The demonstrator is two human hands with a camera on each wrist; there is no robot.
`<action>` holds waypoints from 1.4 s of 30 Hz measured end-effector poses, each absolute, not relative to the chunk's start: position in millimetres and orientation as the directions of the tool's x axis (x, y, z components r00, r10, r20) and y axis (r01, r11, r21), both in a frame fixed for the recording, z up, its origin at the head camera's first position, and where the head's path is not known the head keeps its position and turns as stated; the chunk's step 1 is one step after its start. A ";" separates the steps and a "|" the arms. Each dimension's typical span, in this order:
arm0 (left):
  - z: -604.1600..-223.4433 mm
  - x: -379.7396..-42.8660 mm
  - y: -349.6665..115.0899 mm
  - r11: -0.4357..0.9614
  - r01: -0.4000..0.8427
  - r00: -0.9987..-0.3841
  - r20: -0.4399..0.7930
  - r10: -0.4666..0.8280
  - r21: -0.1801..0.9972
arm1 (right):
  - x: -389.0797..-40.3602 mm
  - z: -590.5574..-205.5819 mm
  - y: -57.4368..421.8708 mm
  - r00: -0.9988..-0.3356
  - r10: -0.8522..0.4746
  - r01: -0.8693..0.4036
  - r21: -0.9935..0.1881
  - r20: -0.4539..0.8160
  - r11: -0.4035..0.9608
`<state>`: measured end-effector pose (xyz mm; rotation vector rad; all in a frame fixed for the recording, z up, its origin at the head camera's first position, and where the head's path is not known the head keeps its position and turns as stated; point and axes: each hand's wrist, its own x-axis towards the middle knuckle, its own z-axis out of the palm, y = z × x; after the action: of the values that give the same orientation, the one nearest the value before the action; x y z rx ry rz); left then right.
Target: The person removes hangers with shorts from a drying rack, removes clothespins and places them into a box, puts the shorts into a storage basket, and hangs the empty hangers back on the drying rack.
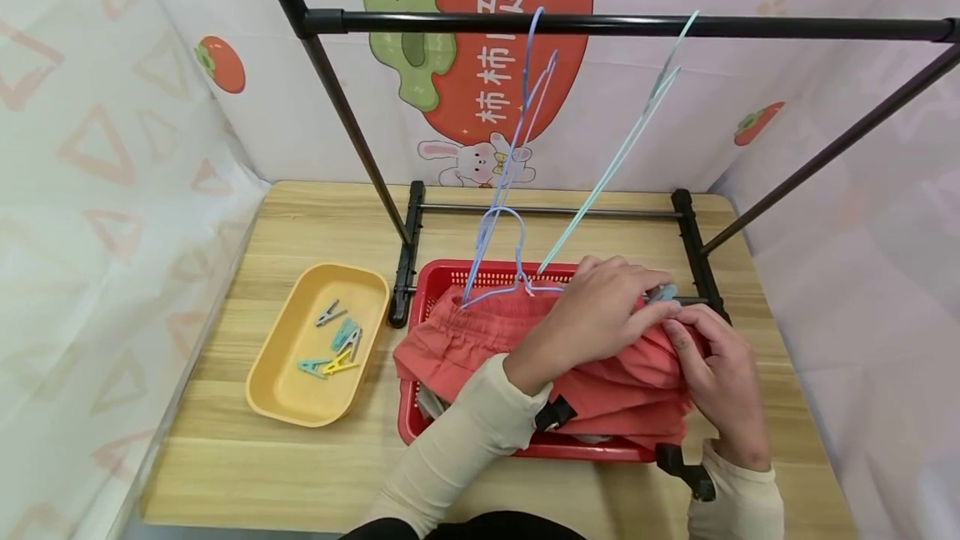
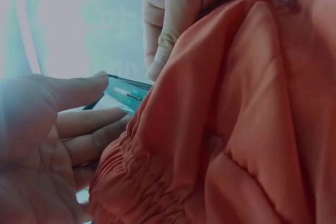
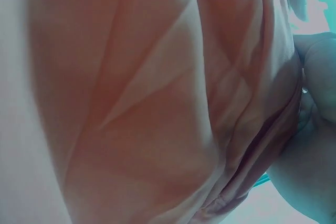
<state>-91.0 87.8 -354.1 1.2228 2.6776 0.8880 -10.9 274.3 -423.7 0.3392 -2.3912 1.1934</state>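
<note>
Coral-red shorts [image 1: 480, 327] with a gathered elastic waistband lie bunched over a red basket [image 1: 408, 415]. A blue-violet hanger [image 1: 517, 265] sits at the waistband, its hook upright. My left hand [image 1: 607, 307] reaches across the shorts and pinches a teal clothespin [image 2: 126, 95] between thumb and fingers, at the waistband's right end. At that same corner my right hand [image 1: 720, 365] grips the cloth with thumb and fingers. In the right wrist view, the shorts [image 3: 152, 103] fill most of the picture and hide the right fingertips.
A yellow tray [image 1: 262, 382] with several clothespins [image 1: 348, 336] stands left of the basket. Behind, a black rack bar [image 1: 450, 22] carries another blue-violet hanger [image 1: 510, 152] and a mint-green hanger [image 1: 622, 148]. The rack's feet [image 1: 408, 257] stand on the wooden table [image 1: 202, 457].
</note>
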 end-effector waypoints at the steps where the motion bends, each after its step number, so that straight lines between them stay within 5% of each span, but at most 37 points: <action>1: -354.5 -91.3 88.0 0.513 0.671 -0.682 0.175 0.710 0.535 | -11.2 -424.2 274.2 -0.870 -0.023 -0.408 -0.693 0.492 0.595; 24: -371.4 -97.3 79.7 0.245 0.572 -0.738 0.360 0.571 0.783 | -11.2 -432.2 272.6 -0.861 0.021 -0.401 -0.703 0.509 0.587; 32: -367.4 -96.1 67.9 0.020 0.510 -0.761 0.440 0.477 0.860 | -11.7 -437.2 274.2 -0.864 0.028 -0.393 -0.709 0.502 0.586; 42: -360.1 -71.5 11.8 -0.071 0.614 -0.677 0.571 0.465 0.786 | -14.9 -442.3 277.8 -0.888 0.027 -0.388 -0.779 0.459 0.493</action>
<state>-71.5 11.8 -360.1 1.2997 2.2193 2.0085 -14.9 277.8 -442.3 0.2995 -2.3283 1.3675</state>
